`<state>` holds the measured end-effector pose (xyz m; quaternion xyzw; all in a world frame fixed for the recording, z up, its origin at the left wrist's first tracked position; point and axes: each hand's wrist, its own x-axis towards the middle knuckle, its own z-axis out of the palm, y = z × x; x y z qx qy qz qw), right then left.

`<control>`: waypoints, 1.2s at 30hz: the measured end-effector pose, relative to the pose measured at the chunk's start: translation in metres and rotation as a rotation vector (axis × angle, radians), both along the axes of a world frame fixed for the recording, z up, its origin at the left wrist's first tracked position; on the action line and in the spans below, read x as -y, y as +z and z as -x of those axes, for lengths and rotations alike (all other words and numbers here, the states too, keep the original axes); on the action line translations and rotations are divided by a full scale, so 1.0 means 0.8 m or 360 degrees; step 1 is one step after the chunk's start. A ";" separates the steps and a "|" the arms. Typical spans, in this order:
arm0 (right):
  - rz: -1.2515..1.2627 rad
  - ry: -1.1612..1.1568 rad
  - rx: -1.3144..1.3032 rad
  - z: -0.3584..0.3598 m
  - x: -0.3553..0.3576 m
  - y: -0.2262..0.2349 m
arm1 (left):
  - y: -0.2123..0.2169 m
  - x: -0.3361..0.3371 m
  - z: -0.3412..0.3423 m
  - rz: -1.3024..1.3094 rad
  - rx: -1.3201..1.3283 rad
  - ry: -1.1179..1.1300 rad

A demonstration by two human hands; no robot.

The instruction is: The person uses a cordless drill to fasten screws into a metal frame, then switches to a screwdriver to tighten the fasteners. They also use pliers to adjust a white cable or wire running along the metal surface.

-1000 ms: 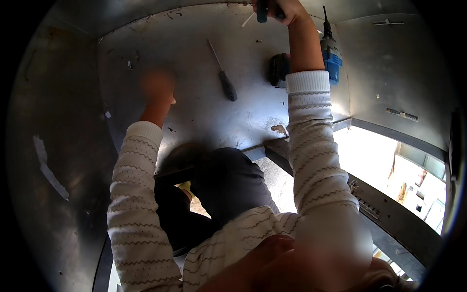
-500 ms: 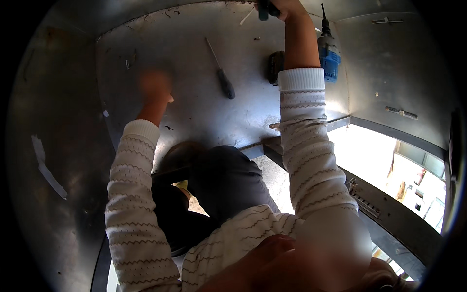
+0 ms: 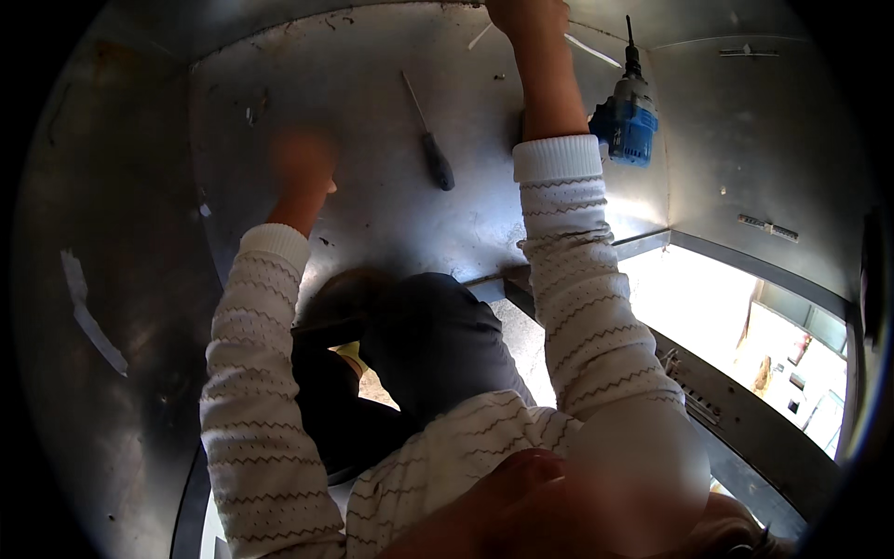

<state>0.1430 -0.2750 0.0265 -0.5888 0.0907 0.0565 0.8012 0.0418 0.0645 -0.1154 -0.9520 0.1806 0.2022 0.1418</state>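
Observation:
My left hand (image 3: 305, 163) is over the sheet-metal surface (image 3: 372, 130) on the left, its fingers blurred; only a thumb tip shows at its side. My right hand (image 3: 529, 14) reaches to the far edge of the view. Its fingers look curled, and the top of the picture cuts them off, so whatever they hold is hidden. Between my arms lies a screwdriver (image 3: 436, 163) with a dark handle, its thin shaft pointing away from me. A blue power drill (image 3: 633, 126) stands to the right of my right forearm, bit pointing away, partly covered by the arm.
Metal walls (image 3: 93, 214) enclose the space on the left, right and far side. A pale tape strip (image 3: 91, 321) hangs on the left wall. A white strip (image 3: 593, 50) lies beyond the drill. An opening edged by a metal frame (image 3: 745, 391) is at the near right.
My right hand and forearm have shifted left and slightly away. The dark green handle seen in that hand is out of sight now, and more of the drill shows.

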 end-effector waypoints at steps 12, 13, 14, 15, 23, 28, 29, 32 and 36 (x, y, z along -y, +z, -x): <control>-0.0449 -0.0002 0.0153 0.013 -0.020 -0.019 | 0.019 -0.004 0.003 0.0091 0.0004 0.0051; -0.0402 0.0014 0.0134 0.010 -0.016 -0.016 | 0.018 0.000 0.000 0.0074 -0.0055 0.0088; -0.0301 0.0022 0.0103 0.007 -0.012 -0.013 | 0.017 0.003 -0.003 0.0058 -0.0114 0.0125; -0.0109 0.0031 0.0033 0.005 -0.005 -0.008 | 0.017 0.004 -0.002 0.0036 -0.0135 0.0132; 0.2809 -0.0673 -0.0040 0.036 -0.067 0.010 | 0.022 0.006 -0.002 -0.0055 -0.0171 0.0142; 0.2845 -0.0733 -0.0022 0.034 -0.073 0.011 | 0.025 0.006 -0.007 -0.0043 -0.0234 0.0161; 0.2593 -0.0581 -0.0040 0.030 -0.060 0.013 | 0.020 0.004 -0.006 -0.0006 -0.0230 0.0172; 0.1000 -0.0027 -0.0181 0.005 -0.013 0.012 | 0.014 0.003 -0.005 0.0061 -0.0226 0.0186; 0.0490 -0.0085 -0.0169 0.004 -0.014 0.012 | 0.011 0.002 -0.002 0.0055 -0.0156 0.0151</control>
